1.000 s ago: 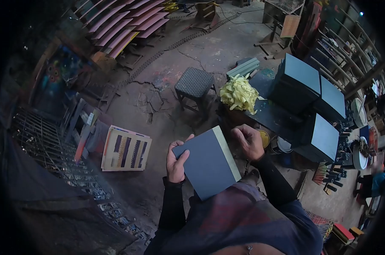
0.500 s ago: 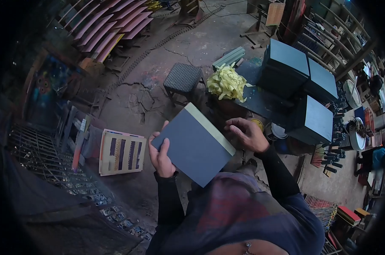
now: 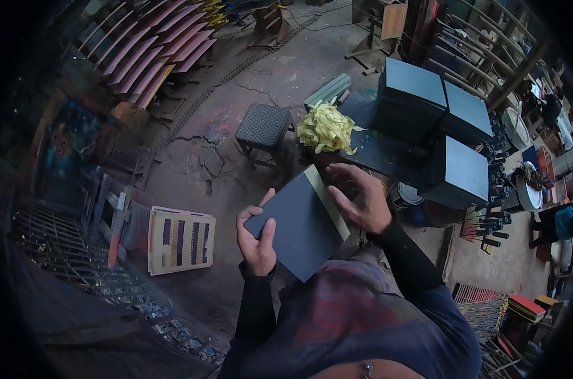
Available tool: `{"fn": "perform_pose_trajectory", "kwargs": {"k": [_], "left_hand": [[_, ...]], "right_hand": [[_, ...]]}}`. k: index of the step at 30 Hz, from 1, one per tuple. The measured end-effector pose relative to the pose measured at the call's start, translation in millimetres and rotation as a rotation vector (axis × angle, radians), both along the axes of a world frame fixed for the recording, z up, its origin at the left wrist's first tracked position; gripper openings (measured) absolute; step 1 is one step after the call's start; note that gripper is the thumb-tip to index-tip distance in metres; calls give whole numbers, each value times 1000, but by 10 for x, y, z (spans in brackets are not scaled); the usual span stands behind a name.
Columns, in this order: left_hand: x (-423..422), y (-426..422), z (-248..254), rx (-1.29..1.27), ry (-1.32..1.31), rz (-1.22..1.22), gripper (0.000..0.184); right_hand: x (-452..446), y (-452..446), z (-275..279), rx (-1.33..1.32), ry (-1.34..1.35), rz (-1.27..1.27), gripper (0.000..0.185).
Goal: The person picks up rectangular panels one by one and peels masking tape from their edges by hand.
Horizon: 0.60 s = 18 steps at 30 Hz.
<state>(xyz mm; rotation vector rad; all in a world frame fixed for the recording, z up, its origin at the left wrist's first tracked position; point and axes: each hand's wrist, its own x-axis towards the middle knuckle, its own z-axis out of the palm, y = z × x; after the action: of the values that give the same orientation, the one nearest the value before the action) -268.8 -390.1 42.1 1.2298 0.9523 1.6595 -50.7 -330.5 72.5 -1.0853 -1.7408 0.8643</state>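
Observation:
My left hand [image 3: 258, 243] grips a flat dark grey-blue square board [image 3: 296, 227] by its left edge, the thumb lying on its face. A pale yellow strip [image 3: 327, 205] that looks like masking tape runs along the board's right edge. Close beside that strip is my right hand [image 3: 361, 201], its fingers bent and the thumb apart from them. Whether the thumb touches the edge I cannot tell. A heap of crumpled yellow tape strips [image 3: 328, 128] lies beyond the board, on the near end of a dark table [image 3: 387, 148].
Tall grey-blue stacks [image 3: 411, 95] stand on the table, with a paint can [image 3: 405, 194] below its front edge. A woven stool [image 3: 264, 126] is ahead. To the left leans a patterned panel [image 3: 184, 240]; pink boards [image 3: 163, 44] are racked farther back. A person [image 3: 555, 227] stands far right.
The board has tilted and turned, so its face looks narrower, and my left hand has moved slightly right. My right hand has come closer to the taped edge.

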Motion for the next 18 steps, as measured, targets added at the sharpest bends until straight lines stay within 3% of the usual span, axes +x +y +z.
{"fn": "perform_pose_trajectory", "kwargs": {"k": [6, 18], "left_hand": [[184, -114, -5, 197, 429, 82, 19], [322, -139, 58, 360, 604, 43, 19]], "right_hand": [[-90, 89, 118, 40, 77, -102, 28], [-76, 178, 16, 10, 139, -134, 20]]}}
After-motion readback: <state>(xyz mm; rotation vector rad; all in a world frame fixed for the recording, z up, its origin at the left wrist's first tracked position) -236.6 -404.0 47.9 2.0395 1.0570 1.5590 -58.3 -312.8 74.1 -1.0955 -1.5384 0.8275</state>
